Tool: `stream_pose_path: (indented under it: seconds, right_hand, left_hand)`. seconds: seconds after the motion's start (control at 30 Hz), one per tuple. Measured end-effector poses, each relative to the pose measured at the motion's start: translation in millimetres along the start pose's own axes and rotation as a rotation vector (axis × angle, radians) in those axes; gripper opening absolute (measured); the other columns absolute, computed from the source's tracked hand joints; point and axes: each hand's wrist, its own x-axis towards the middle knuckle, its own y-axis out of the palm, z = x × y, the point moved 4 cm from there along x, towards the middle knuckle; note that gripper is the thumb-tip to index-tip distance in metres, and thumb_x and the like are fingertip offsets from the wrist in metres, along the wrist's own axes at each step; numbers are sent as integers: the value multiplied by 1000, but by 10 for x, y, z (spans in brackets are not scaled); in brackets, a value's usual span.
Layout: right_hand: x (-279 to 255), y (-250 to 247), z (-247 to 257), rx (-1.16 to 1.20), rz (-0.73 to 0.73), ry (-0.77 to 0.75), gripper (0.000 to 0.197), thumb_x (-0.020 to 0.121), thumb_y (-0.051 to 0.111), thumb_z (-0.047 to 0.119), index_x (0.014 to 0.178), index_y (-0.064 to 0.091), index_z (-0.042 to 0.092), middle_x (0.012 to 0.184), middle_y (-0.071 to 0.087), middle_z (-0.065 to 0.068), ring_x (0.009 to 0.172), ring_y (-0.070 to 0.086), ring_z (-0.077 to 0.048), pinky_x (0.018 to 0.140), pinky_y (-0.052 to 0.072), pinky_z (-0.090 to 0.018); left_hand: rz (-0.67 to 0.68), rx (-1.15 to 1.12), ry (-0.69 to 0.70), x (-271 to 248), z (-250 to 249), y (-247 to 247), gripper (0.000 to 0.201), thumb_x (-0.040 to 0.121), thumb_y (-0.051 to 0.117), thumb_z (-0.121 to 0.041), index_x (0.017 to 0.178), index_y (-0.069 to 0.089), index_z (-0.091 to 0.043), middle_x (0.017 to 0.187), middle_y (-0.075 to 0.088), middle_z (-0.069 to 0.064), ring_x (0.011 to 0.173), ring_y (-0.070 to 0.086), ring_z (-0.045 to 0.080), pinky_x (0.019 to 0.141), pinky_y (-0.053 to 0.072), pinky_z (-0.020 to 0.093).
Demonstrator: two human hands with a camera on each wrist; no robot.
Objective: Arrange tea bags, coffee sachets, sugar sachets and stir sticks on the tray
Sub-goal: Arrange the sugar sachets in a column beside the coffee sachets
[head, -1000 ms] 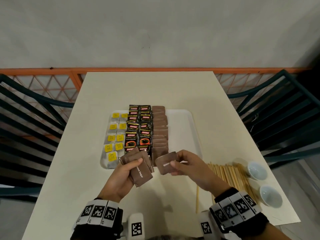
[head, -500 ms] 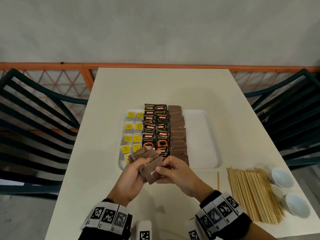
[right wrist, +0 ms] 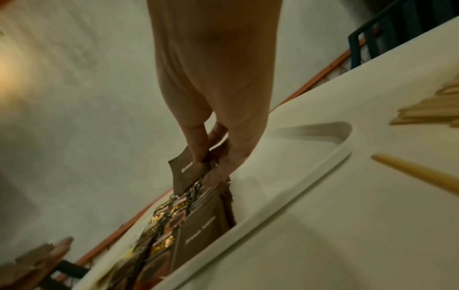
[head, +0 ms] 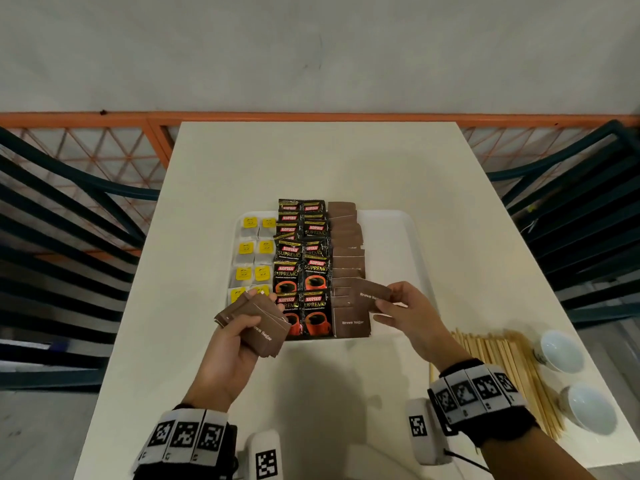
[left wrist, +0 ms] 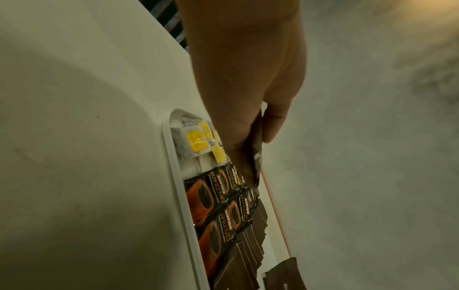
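Brown sugar sachet (head: 371,294) held crosswise, right hand (head: 406,311).

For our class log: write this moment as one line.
left hand: holds sugar stack | right hand: pinches one sachet over tray | sticks: off tray

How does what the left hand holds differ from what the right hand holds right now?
The left hand grips a fanned stack of brown sugar sachets; the right hand pinches a single brown sugar sachet. The stack hovers over the tray's near left corner, over tea bags and coffee sachets; the single sachet hovers beside the sugar column. Both carry the same brown "Brown Sugar" wrapper.
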Motion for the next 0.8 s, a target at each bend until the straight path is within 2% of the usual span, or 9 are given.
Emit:
stream_pose_path:
  seconds: [0.07,0.13,0.2,0.3,0.4,0.53,0.7,0.8]
  right_hand:
    - [49,-12,-38,-179,20,-28,17,84,61,-2,81,54,13,82,58,-5,77,60,-20,70,53,-22]
    - [82,10,-83,-355,71,-58,18,81,66,3,79,56,17,77,61,-2,73,56,-15,70,45,-22]
    - [100,33,-149,-458,114,-59,21,79,69,5,75,56,22,72,62,1,69,55,-13,70,42,-22]
    - [134,40,-233,-525,115,-46,24,77,72,9,73,55,25,76,66,-5,73,59,-17,72,45,-25]
    - [150,23,-260,-560,70,-36,21,77,73,12,79,55,23,78,66,-8,73,58,-15,61,40,-17]
    - [161,25,-241,-589,50,-78,29,76,74,15,86,48,23,80,67,-16,67,55,-15,57,37,-15]
    - [148,63,-231,-664,126,-77,38,78,73,20,97,41,19,70,64,-9,62,54,-16,56,40,-17]
    - [115,80,-181,-728,93,-118,37,80,70,25,99,39,20,72,59,-1,65,53,-13,55,36,-13]
  left_hand:
    - [-17,-1,4,20,23,-10,40,86,33,8,105,59,-17,92,74,6,82,72,21,62,59,33]
    - [-33,1,8,30,59,-4,40,87,33,8,107,58,-17,90,75,5,79,72,20,58,58,30]
    - [-43,-4,8,29,104,0,40,88,33,8,106,58,-16,90,75,6,79,72,20,61,59,31]
    - [-48,-4,5,27,163,9,41,88,34,7,110,58,-17,95,73,8,84,71,23,69,59,34]
    - [-48,4,-2,29,208,41,39,88,34,7,109,58,-16,92,74,8,83,72,22,66,59,32]
    - [-44,19,-16,42,271,108,37,88,37,8,107,59,-16,96,73,9,84,71,21,64,59,31]
    - [-13,39,-30,64,358,199,38,87,40,10,115,55,-11,98,73,8,87,71,22,67,59,32]
    - [-14,52,-28,67,415,231,38,86,44,10,114,56,-12,99,73,8,88,71,23,68,59,32]
